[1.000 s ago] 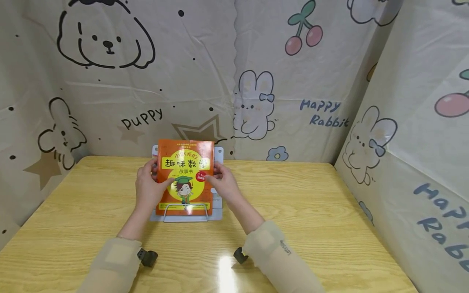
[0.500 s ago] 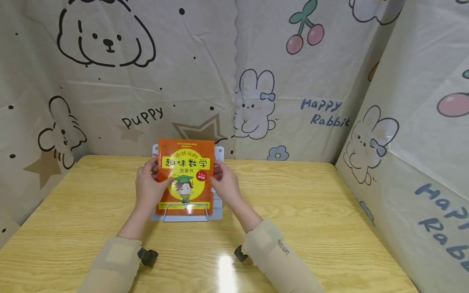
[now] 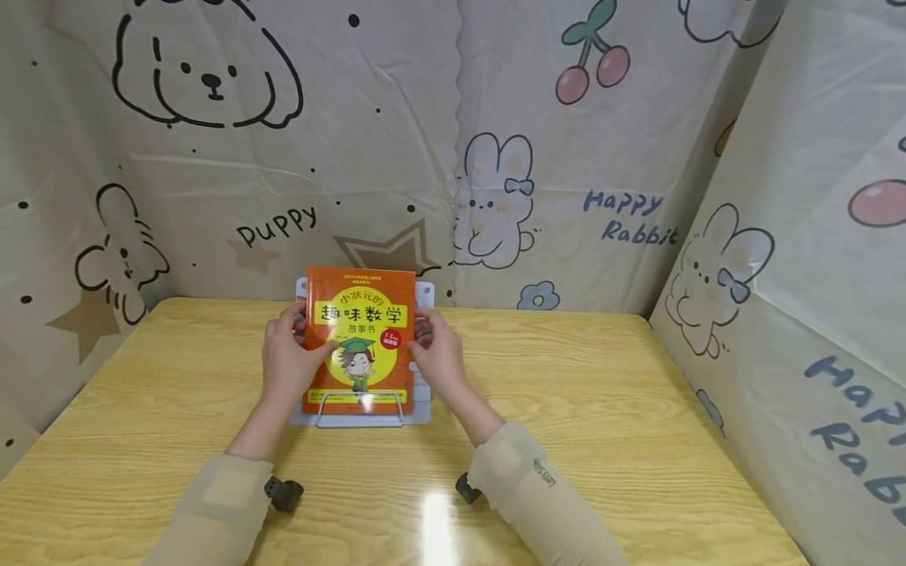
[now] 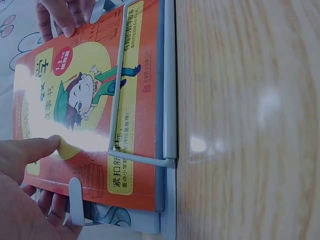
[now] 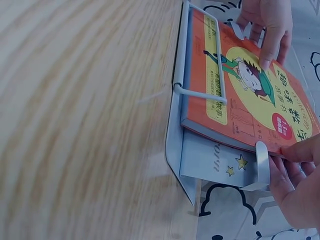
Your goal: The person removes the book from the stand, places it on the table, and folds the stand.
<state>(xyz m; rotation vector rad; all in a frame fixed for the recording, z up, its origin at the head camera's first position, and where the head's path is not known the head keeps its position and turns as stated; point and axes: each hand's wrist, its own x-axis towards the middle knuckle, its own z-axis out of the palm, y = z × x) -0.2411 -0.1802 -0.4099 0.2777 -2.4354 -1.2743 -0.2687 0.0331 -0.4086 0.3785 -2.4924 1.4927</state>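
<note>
An orange book (image 3: 361, 303) with a cartoon child in a green cap stands leaning back on a pale grey-blue book stand (image 3: 421, 410). The stand's wire bar (image 3: 359, 394) crosses the lower cover. My left hand (image 3: 286, 358) grips the book's left edge, thumb on the cover and fingers behind. At the opposite edge my right hand (image 3: 440, 355) holds the book, thumb at the cover's edge and fingers partly hidden behind it. Small metal side tabs show beside the book, one tab (image 4: 76, 201) in the left wrist view and another tab (image 5: 262, 162) in the right wrist view.
The stand sits on a wood-grain table (image 3: 566, 440) towards its back edge. A cloth backdrop (image 3: 396, 94) printed with cartoon animals rises behind and at both sides. Black devices (image 3: 286, 496) are strapped at the sleeves.
My right thumb has slid off the cover's front outwards to the book's right edge. The left hand keeps its hold, and book and stand stay in place.
</note>
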